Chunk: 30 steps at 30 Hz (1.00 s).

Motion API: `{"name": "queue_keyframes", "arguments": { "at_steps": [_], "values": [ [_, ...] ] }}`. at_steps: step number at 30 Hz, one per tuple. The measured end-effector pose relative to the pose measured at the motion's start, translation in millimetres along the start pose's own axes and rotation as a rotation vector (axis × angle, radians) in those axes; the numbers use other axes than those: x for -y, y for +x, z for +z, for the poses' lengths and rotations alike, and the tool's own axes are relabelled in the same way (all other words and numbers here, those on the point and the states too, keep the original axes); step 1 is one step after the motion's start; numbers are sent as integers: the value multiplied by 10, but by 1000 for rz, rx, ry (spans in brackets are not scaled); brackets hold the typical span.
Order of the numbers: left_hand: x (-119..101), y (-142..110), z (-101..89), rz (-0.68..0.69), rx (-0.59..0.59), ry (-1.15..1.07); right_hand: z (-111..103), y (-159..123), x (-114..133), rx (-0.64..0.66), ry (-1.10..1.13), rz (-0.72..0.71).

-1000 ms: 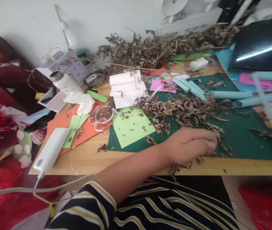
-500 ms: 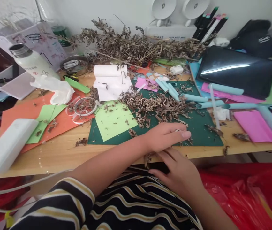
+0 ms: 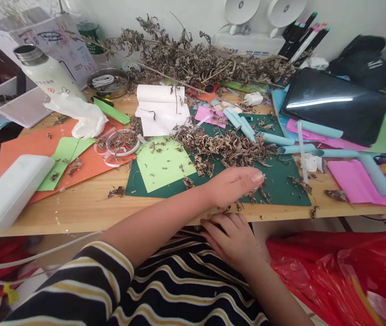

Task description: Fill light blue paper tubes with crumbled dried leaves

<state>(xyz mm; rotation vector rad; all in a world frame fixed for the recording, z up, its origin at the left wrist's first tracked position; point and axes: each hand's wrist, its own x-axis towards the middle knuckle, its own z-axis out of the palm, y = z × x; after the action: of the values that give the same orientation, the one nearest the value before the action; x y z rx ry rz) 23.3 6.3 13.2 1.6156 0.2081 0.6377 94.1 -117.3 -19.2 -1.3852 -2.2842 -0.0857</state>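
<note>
My left hand (image 3: pixel 235 184) is closed, thumb along the curled fingers, low over the front of the green cutting mat (image 3: pixel 283 181). What lies inside it, if anything, is hidden. A pile of dried leaves (image 3: pixel 227 147) lies just beyond it, with loose bits around the fingertips. Below, at the table's front edge, my right hand (image 3: pixel 232 235) is curled with its palm out of sight, so its contents cannot be made out. Leaf crumbs show between the two hands. A light green paper sheet (image 3: pixel 164 167) lies left of the pile on the mat.
Dried branches (image 3: pixel 193 59) stretch along the wall. A bottle (image 3: pixel 48 77), a white power bank-like block (image 3: pixel 12 190) and a tape ring (image 3: pixel 123 142) stand or lie left. Blue paper tubes (image 3: pixel 295 148), pink paper (image 3: pixel 359 183) and a dark glossy tablet-like panel (image 3: pixel 335 104) lie right.
My right hand has shifted slightly left and its fingers have drawn in from a looser spread. My left hand has moved slightly, with more leaf bits showing at its fingertips.
</note>
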Motion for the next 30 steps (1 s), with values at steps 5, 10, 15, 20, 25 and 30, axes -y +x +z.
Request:
{"name": "queue_keyframes", "arguments": {
  "at_steps": [5,10,15,20,25,30],
  "values": [
    [26,16,-1,38,28,-30,227,-462,-93,-135,364,70],
    [7,19,0,-20,39,46,839,-488,-114,521,467,455],
    [-5,-5,-4,-32,10,15,1155,-256,-122,626,538,458],
    [34,-19,-14,30,15,-32,639,-302,-51,570,525,457],
    [61,-24,-17,42,66,15,-411,-241,-179,45,582,138],
    [41,-37,-24,9,40,84,-804,208,-477,-415,402,150]
  ]
}}
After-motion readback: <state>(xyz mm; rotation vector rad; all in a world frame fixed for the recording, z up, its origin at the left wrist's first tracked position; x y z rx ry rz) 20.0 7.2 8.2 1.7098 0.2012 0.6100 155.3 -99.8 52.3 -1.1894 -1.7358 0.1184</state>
